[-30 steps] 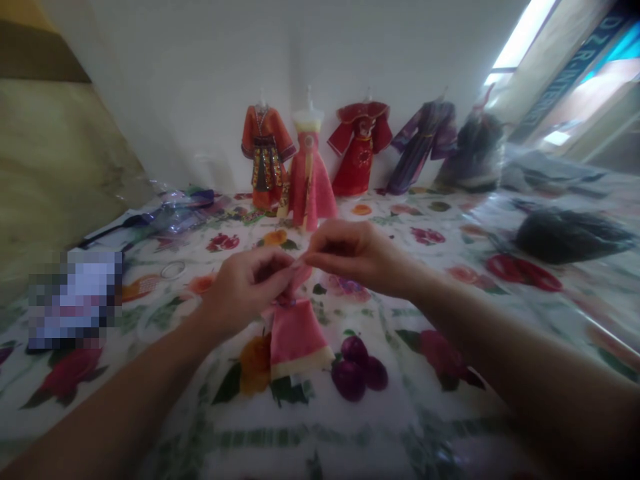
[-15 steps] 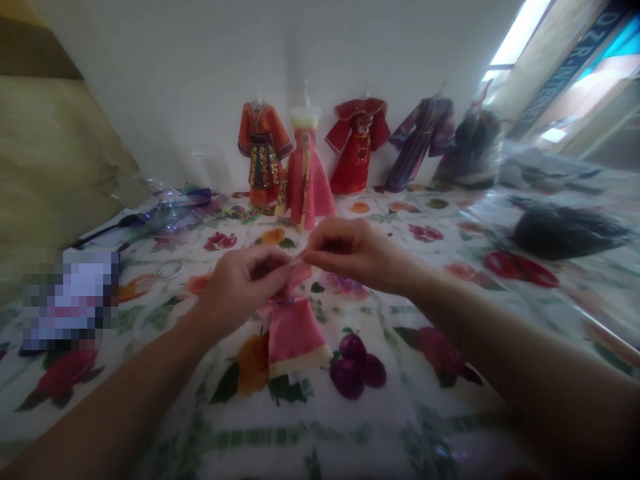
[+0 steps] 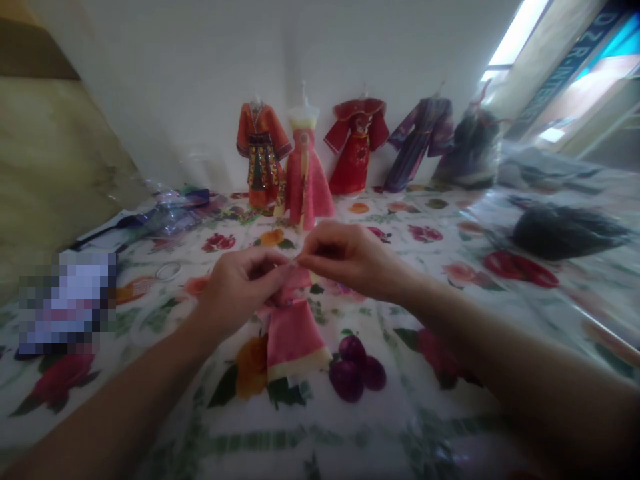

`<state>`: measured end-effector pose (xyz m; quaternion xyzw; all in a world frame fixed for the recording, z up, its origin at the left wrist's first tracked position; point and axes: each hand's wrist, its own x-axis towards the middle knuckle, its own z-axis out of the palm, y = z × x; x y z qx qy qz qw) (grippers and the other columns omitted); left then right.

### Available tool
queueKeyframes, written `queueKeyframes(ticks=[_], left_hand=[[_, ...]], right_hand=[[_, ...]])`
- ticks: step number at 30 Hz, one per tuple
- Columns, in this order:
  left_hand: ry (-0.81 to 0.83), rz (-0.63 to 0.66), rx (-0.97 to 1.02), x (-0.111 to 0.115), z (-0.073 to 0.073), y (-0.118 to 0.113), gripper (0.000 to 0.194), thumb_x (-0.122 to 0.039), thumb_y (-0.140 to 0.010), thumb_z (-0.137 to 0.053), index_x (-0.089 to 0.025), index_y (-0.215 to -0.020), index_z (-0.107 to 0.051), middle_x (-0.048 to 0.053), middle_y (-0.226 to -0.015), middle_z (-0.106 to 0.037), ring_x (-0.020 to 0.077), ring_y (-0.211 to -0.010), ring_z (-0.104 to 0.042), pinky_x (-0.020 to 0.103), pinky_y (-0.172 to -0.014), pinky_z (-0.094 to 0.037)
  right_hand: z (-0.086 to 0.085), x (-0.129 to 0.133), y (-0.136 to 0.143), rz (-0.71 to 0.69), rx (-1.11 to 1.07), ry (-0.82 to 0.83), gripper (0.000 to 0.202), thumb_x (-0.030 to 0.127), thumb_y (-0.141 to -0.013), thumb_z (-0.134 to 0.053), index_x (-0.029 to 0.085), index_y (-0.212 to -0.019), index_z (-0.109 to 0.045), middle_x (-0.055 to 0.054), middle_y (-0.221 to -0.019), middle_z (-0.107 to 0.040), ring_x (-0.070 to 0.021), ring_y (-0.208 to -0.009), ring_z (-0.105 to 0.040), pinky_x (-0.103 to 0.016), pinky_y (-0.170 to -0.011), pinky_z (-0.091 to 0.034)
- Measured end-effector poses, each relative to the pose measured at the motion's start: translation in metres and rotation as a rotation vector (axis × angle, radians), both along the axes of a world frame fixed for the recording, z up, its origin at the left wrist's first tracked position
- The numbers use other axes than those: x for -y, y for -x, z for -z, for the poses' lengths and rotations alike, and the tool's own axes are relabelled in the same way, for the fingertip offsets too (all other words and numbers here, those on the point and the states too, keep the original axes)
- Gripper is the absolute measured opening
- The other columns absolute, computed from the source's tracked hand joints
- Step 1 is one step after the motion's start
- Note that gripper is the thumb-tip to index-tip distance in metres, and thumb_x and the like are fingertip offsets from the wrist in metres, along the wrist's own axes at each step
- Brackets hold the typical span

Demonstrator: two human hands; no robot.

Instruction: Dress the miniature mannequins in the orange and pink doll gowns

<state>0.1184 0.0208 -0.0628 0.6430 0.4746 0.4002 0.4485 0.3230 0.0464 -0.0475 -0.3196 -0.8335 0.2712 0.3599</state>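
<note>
A small pink doll garment [image 3: 296,337] with a cream hem hangs or lies below my fingers at the middle of the view. My left hand [image 3: 243,287] pinches its upper part between thumb and finger. Touching or nearly touching those fingertips, my right hand [image 3: 350,257] is closed in a pinch at the garment's top edge. Whatever fine thing its fingertips hold is too small and blurred to name. Behind my hands stands a pink dress on a small form [image 3: 310,180].
Along the wall stand an orange robe [image 3: 263,150], a red dress [image 3: 356,150] and a purple robe [image 3: 419,147]. Red-handled scissors [image 3: 521,269] and a black bundle [image 3: 570,231] lie right. Left are a clear plastic bag [image 3: 177,213], a ring [image 3: 167,270] and a blurred-out flat object [image 3: 70,300].
My right hand has shifted slightly left and down, closer to my left fingertips. More of the garment's upper part shows between my hands.
</note>
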Motion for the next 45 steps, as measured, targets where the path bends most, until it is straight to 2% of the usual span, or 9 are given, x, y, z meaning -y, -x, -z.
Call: queueKeyframes(ticks=[12, 20, 28, 36, 41, 45], left_hand=[[-0.012, -0.047, 0.015, -0.0025, 0.006, 0.0001, 0.016, -0.035, -0.081, -0.072, -0.019, -0.083, -0.07, -0.004, -0.054, -0.061, 0.009, -0.044, -0.058, 0.016, -0.042, -0.047], [0.004, 0.008, 0.023, -0.0019, 0.0048, 0.0016, 0.018, -0.038, -0.082, -0.072, -0.021, -0.085, -0.071, -0.004, -0.056, -0.064, 0.0094, -0.047, -0.059, 0.017, -0.046, -0.049], [0.04, -0.043, 0.079, -0.0024, 0.0062, 0.0, 0.014, -0.035, -0.08, -0.073, -0.021, -0.084, -0.072, -0.004, -0.056, -0.062, 0.0086, -0.044, -0.057, 0.018, -0.042, -0.046], [-0.028, -0.027, 0.042, -0.0012, 0.0063, 0.0011, 0.018, -0.037, -0.08, -0.074, -0.021, -0.086, -0.073, -0.004, -0.055, -0.064, 0.0089, -0.045, -0.058, 0.017, -0.043, -0.046], [-0.066, -0.052, 0.016, -0.001, 0.0054, 0.0014, 0.017, -0.036, -0.08, -0.074, -0.02, -0.085, -0.072, -0.004, -0.051, -0.062, 0.0095, -0.043, -0.058, 0.017, -0.041, -0.045], [-0.062, -0.02, 0.004, -0.0009, 0.0052, 0.001, 0.015, -0.034, -0.082, -0.073, -0.02, -0.084, -0.072, -0.004, -0.051, -0.062, 0.009, -0.043, -0.058, 0.016, -0.042, -0.047]], right_hand=[[-0.0024, 0.0027, 0.0017, -0.014, 0.057, -0.031, 0.02, 0.027, -0.091, -0.061, 0.013, -0.077, -0.066, -0.002, -0.075, -0.059, -0.011, -0.067, -0.051, -0.026, -0.06, -0.036], [-0.0036, 0.0018, -0.0001, -0.028, 0.045, -0.029, 0.016, 0.023, -0.09, -0.059, 0.014, -0.078, -0.065, -0.001, -0.076, -0.058, -0.0108, -0.068, -0.051, -0.026, -0.061, -0.036], [-0.0056, 0.0039, 0.0006, -0.019, 0.077, -0.058, 0.015, 0.023, -0.089, -0.06, 0.015, -0.077, -0.065, -0.002, -0.077, -0.06, -0.0117, -0.07, -0.051, -0.026, -0.063, -0.036], [-0.0046, 0.0075, 0.0018, 0.013, 0.092, 0.039, 0.013, 0.022, -0.089, -0.056, 0.014, -0.081, -0.063, 0.002, -0.067, -0.056, -0.0088, -0.059, -0.046, -0.025, -0.056, -0.032], [-0.0039, 0.0065, -0.0008, 0.0, 0.073, 0.074, 0.009, 0.013, -0.085, -0.052, 0.016, -0.088, -0.059, 0.001, -0.074, -0.061, -0.0105, -0.064, -0.052, -0.025, -0.058, -0.036], [-0.0064, 0.0046, -0.0041, -0.014, -0.011, 0.12, 0.011, 0.012, -0.084, -0.053, 0.017, -0.093, -0.053, 0.001, -0.075, -0.062, -0.0107, -0.064, -0.055, -0.024, -0.058, -0.039]])
